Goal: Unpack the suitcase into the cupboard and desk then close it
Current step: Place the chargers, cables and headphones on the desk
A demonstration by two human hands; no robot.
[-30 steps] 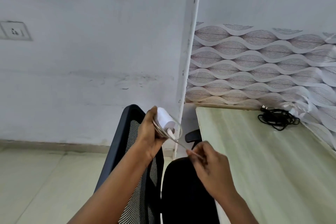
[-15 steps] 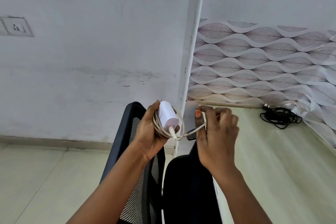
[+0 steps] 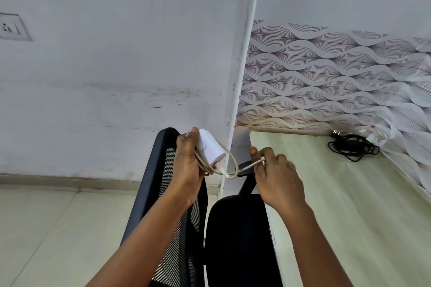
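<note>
My left hand (image 3: 187, 165) grips a white charger block (image 3: 211, 150) with loops of its white cable (image 3: 233, 169) coiled against my palm. My right hand (image 3: 277, 179) pinches the free end of that cable, just right of the block, and the cable sags in a short loop between the two hands. Both hands hover above a black office chair (image 3: 235, 235), left of the pale wooden desk (image 3: 349, 205). Neither the suitcase nor the cupboard is in view.
A tangled black cable with a plug (image 3: 352, 147) lies at the desk's back edge against the patterned wallpaper. The chair's mesh back (image 3: 172, 193) stands between me and the white wall. A wall socket (image 3: 11, 28) sits at far left, over a light tiled floor.
My right hand has wound the cable end up and round toward the block, then drawn it out to the right. The left hand has kept its grip on the charger.
</note>
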